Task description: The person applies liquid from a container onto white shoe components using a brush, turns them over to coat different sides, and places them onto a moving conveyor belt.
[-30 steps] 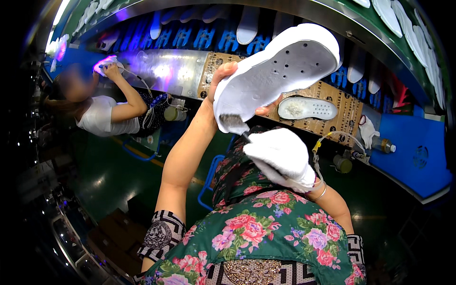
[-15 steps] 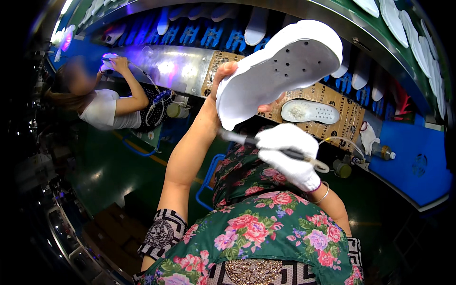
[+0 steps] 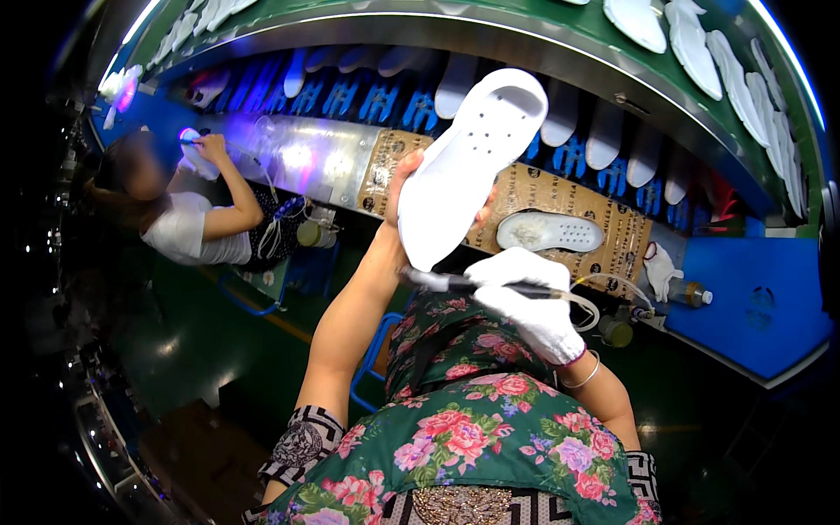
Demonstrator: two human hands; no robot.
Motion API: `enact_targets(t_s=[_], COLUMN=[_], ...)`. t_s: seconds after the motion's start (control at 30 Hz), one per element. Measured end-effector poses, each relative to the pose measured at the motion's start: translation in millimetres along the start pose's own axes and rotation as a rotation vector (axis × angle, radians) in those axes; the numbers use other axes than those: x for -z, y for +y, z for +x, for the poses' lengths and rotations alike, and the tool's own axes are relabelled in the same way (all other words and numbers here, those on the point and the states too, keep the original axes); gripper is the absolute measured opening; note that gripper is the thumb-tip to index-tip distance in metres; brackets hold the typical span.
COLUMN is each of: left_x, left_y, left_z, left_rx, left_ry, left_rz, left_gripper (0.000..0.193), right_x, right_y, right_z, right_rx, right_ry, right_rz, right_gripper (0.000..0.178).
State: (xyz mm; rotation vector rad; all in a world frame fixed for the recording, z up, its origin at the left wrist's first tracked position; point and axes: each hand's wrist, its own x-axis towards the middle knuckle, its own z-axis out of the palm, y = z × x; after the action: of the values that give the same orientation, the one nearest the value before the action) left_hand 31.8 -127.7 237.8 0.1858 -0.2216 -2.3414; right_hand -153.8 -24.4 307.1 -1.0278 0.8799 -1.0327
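Note:
My bare left hand (image 3: 402,182) grips a white shoe sole (image 3: 464,171) from beneath, thumb along its left side and fingertips at its right edge. The sole is tilted, its inner face with several small holes turned up. In my white-gloved right hand (image 3: 525,293) is a pen-like brush (image 3: 437,282) with a dark handle and a thin tube. Its tip lies just below the sole's near end; I cannot tell whether they touch. Beyond the right hand, another pale sole (image 3: 564,233) with holes and a rough white patch lies on printed cardboard (image 3: 626,241).
Blue holders (image 3: 378,103) line the bench's back, with white soles among them. More soles (image 3: 637,24) lie on the green upper shelf. At right are a white glove (image 3: 662,271), a bottle (image 3: 691,294) and a blue panel (image 3: 761,306). A co-worker (image 3: 197,201) sits at left.
The shoe sole has swung more upright and leftward, its far end now lower in view. The right hand with the brush has shifted slightly down. My view has shifted a little.

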Motion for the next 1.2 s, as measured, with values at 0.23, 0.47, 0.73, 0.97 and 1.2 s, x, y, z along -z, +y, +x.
enact_targets(t_s=[0.23, 0.47, 0.73, 0.97, 1.2], left_x=[-6.7, 2.8, 11.7, 8.4, 14.7], left_y=[-48.2, -67.9, -58.3, -53.1, -49.3], left_z=[-5.0, -6.1, -16.8, -10.0, -4.1], left_rx=[-0.019, 0.008, -0.090, -0.041, -0.074], left_ry=[0.208, 0.129, 0.204, 0.139, 0.040], left_rz=[0.050, 0.011, -0.006, -0.047, -0.090], left_gripper=[0.081, 0.083, 0.084, 0.090, 0.091], right_x=[51.1, 56.7, 24.3, 12.8, 15.9], right_y=[-26.9, -15.1, -4.0, 4.8, 13.6], right_z=[33.1, 31.4, -1.6, -25.0, -20.0], right_rx=[0.414, 0.728, 0.349, 0.277, 0.189], right_ry=[0.201, 0.268, 0.196, 0.061, 0.175], right_rz=[-0.752, -1.104, -0.424, -0.585, -0.376], right_gripper=[0.018, 0.025, 0.016, 0.018, 0.017])
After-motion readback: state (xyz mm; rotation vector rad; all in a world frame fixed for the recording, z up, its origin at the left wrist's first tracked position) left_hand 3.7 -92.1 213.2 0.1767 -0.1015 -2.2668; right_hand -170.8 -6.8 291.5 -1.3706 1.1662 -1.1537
